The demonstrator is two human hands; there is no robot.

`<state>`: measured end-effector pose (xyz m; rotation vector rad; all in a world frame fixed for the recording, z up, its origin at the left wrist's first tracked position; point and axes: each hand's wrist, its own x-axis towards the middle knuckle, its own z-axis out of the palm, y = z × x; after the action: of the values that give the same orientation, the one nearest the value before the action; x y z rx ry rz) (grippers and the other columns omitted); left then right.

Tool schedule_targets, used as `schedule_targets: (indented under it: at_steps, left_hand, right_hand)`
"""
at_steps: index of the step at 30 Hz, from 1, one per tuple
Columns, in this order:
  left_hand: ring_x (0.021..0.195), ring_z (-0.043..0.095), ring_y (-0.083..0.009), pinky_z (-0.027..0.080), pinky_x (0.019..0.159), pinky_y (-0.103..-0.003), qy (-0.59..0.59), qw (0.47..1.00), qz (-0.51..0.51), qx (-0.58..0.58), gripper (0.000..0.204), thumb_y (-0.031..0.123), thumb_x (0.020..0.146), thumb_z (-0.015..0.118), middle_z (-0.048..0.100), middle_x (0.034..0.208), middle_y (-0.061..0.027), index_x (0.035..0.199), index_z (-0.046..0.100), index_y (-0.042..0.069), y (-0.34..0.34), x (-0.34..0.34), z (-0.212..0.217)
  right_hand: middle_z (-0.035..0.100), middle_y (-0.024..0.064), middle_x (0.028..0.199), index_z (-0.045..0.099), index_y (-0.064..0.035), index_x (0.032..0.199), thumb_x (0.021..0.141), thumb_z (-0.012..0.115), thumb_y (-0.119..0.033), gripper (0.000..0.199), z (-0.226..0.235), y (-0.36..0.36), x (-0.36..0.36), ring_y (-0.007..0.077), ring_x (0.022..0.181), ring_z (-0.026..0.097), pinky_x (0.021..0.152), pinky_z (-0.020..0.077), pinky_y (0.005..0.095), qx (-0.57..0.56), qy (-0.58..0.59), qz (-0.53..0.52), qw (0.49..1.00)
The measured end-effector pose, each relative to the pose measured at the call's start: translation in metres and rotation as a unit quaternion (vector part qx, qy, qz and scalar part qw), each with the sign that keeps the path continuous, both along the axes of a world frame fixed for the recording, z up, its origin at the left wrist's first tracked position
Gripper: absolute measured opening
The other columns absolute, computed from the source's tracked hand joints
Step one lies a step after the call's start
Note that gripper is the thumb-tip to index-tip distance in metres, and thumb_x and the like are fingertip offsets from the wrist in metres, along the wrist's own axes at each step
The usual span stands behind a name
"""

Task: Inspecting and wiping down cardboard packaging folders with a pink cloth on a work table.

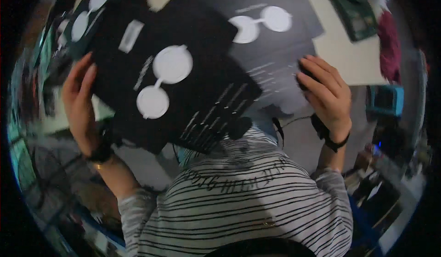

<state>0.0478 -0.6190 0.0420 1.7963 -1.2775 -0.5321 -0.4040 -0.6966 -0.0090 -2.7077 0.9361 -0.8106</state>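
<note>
A black flat cardboard box blank [124,73], printed with two joined white circles and lines of white text, lies tilted in front of me. It overlaps a second blank [285,50] of the same print, which looks grey under the light. My left hand [80,96] is at the black blank's left edge, fingers closed along it. My right hand [328,89] has its bent fingers on the grey blank's right edge. The undersides of both blanks are hidden, and the picture is slightly blurred. Both near edges hang in front of my striped shirt.
Another black blank [110,11] shows at the far left on the pale table [349,62]. A green tray-like object [351,13] lies at the far right, with dark red cloth [389,48] beside it. Below that stands a blue-framed box [386,100].
</note>
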Motion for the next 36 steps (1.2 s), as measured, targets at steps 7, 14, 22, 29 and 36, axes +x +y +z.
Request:
schedule_targets:
  at_steps: [7,14,22,29,36]
  left_hand:
    - [0.108,0.055,-0.0109,0.039,0.097,-0.025,-0.009,0.999,-0.041,0.033,0.033,0.013,0.092,0.06,0.062,0.118,-0.0058,0.123,0.06,0.002,-0.016,0.004,0.001]
    - [0.102,0.057,-0.0094,0.043,0.091,-0.024,0.027,0.997,-0.07,0.016,0.031,0.013,0.092,0.061,0.064,0.112,-0.0036,0.12,0.062,0.002,-0.019,0.007,-0.006]
    - [0.09,0.061,-0.0078,0.047,0.081,-0.021,0.04,0.994,-0.104,-0.017,0.026,0.013,0.091,0.063,0.067,0.098,-0.0029,0.115,0.065,0.003,-0.022,-0.009,0.005]
    - [0.101,0.057,-0.0086,0.043,0.091,-0.023,-0.014,0.992,-0.125,0.013,0.032,0.018,0.093,0.06,0.064,0.114,-0.0016,0.123,0.061,0.006,-0.031,0.024,-0.011]
    - [0.107,0.056,-0.0095,0.041,0.094,-0.024,0.003,0.994,-0.102,0.043,0.034,0.018,0.093,0.059,0.063,0.118,-0.0023,0.125,0.059,0.007,-0.027,0.018,-0.001]
  right_hand:
    - [0.064,0.0117,0.116,0.068,-0.0057,0.103,0.059,0.07,0.007,0.046,-0.005,0.014,-0.005,0.0319,0.113,0.058,0.096,0.0466,0.0407,0.024,0.023,-0.032,0.999]
    - [0.062,0.0109,0.12,0.068,-0.0071,0.105,0.059,0.069,0.007,0.049,-0.008,0.011,-0.007,0.0326,0.115,0.056,0.098,0.0453,0.0414,0.029,0.042,-0.033,0.998]
    - [0.06,0.011,0.125,0.067,-0.0077,0.109,0.055,0.065,0.007,0.057,-0.008,0.01,-0.007,0.0329,0.118,0.054,0.099,0.0443,0.0419,0.031,0.028,-0.019,0.999]
    - [0.059,0.0122,0.126,0.065,-0.0067,0.114,0.06,0.071,-0.007,0.054,-0.004,0.01,-0.007,0.0348,0.12,0.052,0.1,0.0427,0.0432,0.051,0.046,-0.005,0.998]
    - [0.059,0.0149,0.124,0.065,-0.0046,0.113,0.067,0.075,-0.036,0.057,-0.006,0.006,-0.008,0.0356,0.119,0.053,0.099,0.043,0.0446,0.034,0.039,0.012,0.999]
